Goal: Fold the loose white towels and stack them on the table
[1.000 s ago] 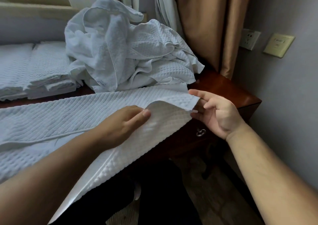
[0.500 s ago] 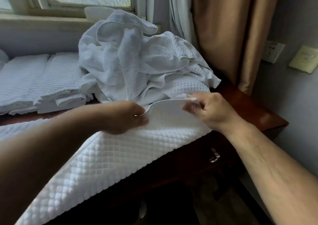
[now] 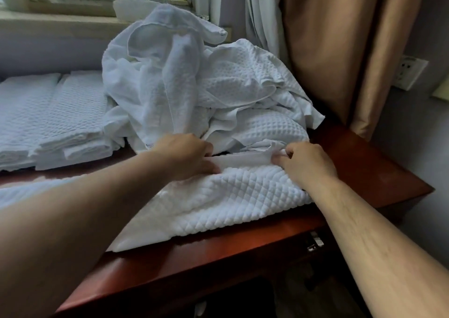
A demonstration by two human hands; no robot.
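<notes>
Nearest me runs the front edge of the red-brown table. On it lies a quilted white towel, its far hem pinched at both ends, the left hand and right hand each curled round it. Just behind sits the heap of loose towels, with folded towels stacked to its left and a tan curtain beyond

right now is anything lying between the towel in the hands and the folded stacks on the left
Nothing visible does. The towel, pinched by the left hand and right hand, lies across the table; only bare wood separates it from the folded stacks. The loose heap sits behind, right of the stacks.
</notes>
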